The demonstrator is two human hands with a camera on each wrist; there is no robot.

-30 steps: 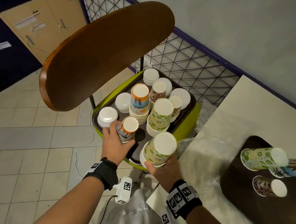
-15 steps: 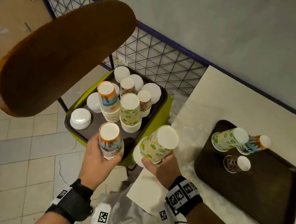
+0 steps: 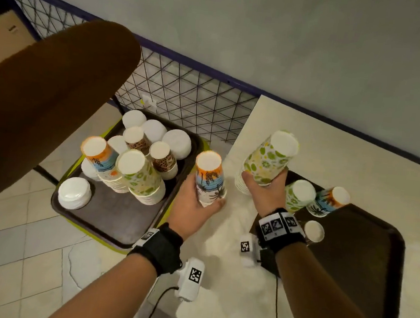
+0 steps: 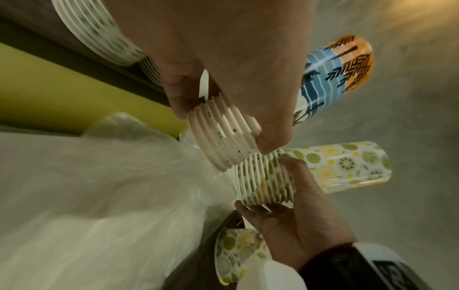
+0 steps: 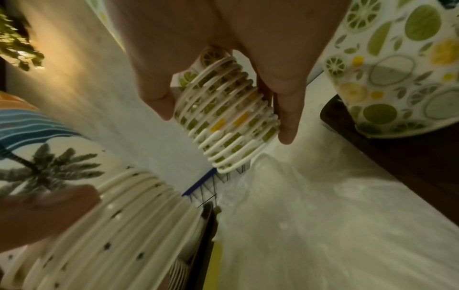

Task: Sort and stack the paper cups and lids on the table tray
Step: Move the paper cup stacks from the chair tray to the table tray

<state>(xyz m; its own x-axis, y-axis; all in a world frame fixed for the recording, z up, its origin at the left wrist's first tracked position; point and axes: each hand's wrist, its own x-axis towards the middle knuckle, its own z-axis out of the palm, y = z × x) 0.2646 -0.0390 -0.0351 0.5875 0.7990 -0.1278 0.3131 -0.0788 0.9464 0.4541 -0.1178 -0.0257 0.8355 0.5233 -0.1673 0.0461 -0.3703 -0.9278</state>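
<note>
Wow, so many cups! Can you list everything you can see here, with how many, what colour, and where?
Palm-print paper cup stack: one, orange-blue, in left hand.
Citrus-print paper cup stack: one, green-yellow, in right hand.
Dark brown table tray: one, on white table; three upturned cups on it.
Dark brown chair tray: one, on the lime-green chair seat; printed cup stacks and white lid piles.
Left hand: grips palm-print stack.
Right hand: grips citrus-print stack.

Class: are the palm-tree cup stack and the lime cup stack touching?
Cannot tell. In the left wrist view the palm-tree stack rims overlap the lime stack; the head view suggests a gap.
</note>
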